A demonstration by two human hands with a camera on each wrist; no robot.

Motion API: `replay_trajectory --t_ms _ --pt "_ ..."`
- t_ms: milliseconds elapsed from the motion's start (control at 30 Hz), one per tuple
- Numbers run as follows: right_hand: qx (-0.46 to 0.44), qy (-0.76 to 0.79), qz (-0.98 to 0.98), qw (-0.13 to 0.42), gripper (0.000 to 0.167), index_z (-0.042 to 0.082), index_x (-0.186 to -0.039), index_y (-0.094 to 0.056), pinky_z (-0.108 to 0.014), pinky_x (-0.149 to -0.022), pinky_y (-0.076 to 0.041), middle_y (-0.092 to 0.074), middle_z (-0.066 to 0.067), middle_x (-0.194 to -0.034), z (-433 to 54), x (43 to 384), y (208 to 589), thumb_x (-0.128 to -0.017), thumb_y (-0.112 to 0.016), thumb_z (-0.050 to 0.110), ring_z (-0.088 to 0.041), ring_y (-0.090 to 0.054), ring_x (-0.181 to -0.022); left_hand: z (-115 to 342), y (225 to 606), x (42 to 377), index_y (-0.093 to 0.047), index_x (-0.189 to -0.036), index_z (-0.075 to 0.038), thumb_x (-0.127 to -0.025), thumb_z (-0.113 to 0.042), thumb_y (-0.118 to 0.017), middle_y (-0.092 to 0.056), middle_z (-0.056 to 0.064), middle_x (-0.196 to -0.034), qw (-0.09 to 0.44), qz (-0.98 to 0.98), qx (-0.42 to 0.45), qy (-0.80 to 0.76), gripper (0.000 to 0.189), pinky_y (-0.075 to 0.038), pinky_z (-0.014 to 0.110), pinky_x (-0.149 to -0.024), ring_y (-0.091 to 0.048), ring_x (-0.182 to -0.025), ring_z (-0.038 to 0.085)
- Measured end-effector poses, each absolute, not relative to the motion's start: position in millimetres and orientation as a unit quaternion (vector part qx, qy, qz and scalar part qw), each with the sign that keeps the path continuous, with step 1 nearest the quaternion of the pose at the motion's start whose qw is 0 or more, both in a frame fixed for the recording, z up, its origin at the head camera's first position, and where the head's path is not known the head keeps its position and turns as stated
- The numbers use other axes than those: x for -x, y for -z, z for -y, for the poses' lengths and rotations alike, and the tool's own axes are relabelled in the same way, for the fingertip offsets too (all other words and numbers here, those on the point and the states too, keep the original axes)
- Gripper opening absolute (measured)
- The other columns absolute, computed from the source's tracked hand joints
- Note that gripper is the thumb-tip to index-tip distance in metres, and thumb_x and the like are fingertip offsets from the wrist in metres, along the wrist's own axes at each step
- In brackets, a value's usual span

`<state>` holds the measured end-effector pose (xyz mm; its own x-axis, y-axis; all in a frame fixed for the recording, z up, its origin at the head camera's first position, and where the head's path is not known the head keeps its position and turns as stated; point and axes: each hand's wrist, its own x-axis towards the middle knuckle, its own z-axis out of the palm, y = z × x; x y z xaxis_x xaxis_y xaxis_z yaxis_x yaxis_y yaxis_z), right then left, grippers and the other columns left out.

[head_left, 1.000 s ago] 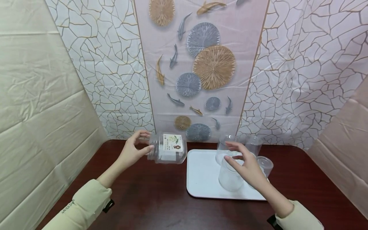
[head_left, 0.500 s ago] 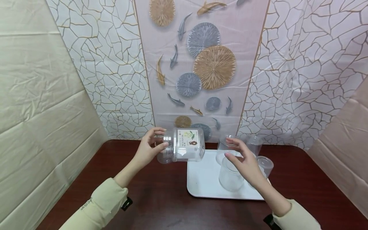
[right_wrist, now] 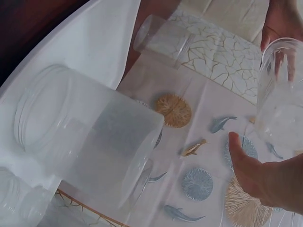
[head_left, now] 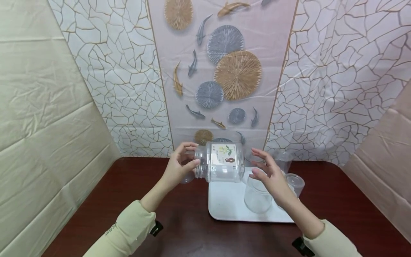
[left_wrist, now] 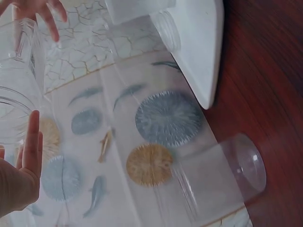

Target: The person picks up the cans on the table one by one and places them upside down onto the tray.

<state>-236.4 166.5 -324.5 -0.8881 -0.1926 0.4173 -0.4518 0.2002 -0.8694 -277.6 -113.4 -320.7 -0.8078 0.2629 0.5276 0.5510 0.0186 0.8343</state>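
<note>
A clear plastic jar (head_left: 224,162) with a flower-printed label lies on its side in the air, its base pointing right. My left hand (head_left: 182,165) grips it around the threaded neck, thumb in front and fingers at the back. Close to the jar's base, my right hand (head_left: 274,178) holds nothing, its fingers spread and loosely bent. A small gap shows between them in the head view. In the right wrist view the jar's base (right_wrist: 282,94) faces the right thumb. An upturned clear jar (head_left: 258,198) stands on the white tray (head_left: 224,210) below my right hand.
More clear jars stand behind my right hand, one at the back (head_left: 283,161) and a small one (head_left: 296,182) at the right. Another clear jar (left_wrist: 246,163) stands on the dark red table (head_left: 179,228) behind my left hand. A patterned cloth (head_left: 237,75) hangs at the back.
My left hand has carried the labelled jar rightward from the left of the tray to above its left part, near my right hand. The right hand has hardly moved.
</note>
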Motion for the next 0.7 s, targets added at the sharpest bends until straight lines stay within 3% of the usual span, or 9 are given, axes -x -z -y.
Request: replay_trajectory --t_ms 133,367,533,700 --pt "-0.211 -0.63 0.744 0.076 0.053 0.011 -0.147 -0.025 -0.026 -0.084 -0.053 -0.026 -0.017 -0.147 -166 235 322 -0.097 -0.044 0.011 -0.045 -0.034 -0.131 107 325 277 -0.048 -0.123 0.0 -0.08 -0.02 -0.069 -0.055 0.024 -0.115 0.105 0.69 0.287 0.656 0.052 -0.055 0.029 -0.06 -0.061 -0.088 0.014" --pt "-0.214 -0.658 0.721 0.049 0.054 0.018 -0.147 -0.025 -0.034 -0.088 -0.049 -0.021 -0.017 -0.15 -166 233 316 -0.096 -0.045 0.015 -0.046 -0.034 -0.131 97 326 272 -0.047 -0.124 0.002 -0.081 -0.024 -0.07 -0.053 0.028 -0.117 0.102 0.68 0.3 0.661 0.055 -0.056 0.029 -0.063 -0.061 -0.094 0.015" --pt "-0.227 -0.676 0.7 0.035 0.052 0.023 -0.145 -0.029 -0.03 -0.085 -0.051 -0.021 -0.018 -0.149 -168 231 316 -0.097 -0.047 0.019 -0.021 -0.051 -0.116 92 327 265 -0.048 -0.125 0.001 -0.08 -0.023 -0.071 -0.053 0.027 -0.121 0.108 0.684 0.301 0.656 0.055 -0.057 0.03 -0.066 -0.06 -0.099 0.017" --pt "-0.236 -0.681 0.693 0.023 0.054 0.026 -0.145 -0.029 -0.025 -0.085 -0.051 -0.018 -0.018 -0.151 -169 228 314 -0.096 -0.05 0.021 -0.005 -0.054 -0.109 89 326 262 -0.049 -0.125 -0.004 -0.08 -0.02 -0.071 -0.053 0.02 -0.126 0.115 0.698 0.29 0.645 0.053 -0.056 0.028 -0.066 -0.057 -0.103 0.018"
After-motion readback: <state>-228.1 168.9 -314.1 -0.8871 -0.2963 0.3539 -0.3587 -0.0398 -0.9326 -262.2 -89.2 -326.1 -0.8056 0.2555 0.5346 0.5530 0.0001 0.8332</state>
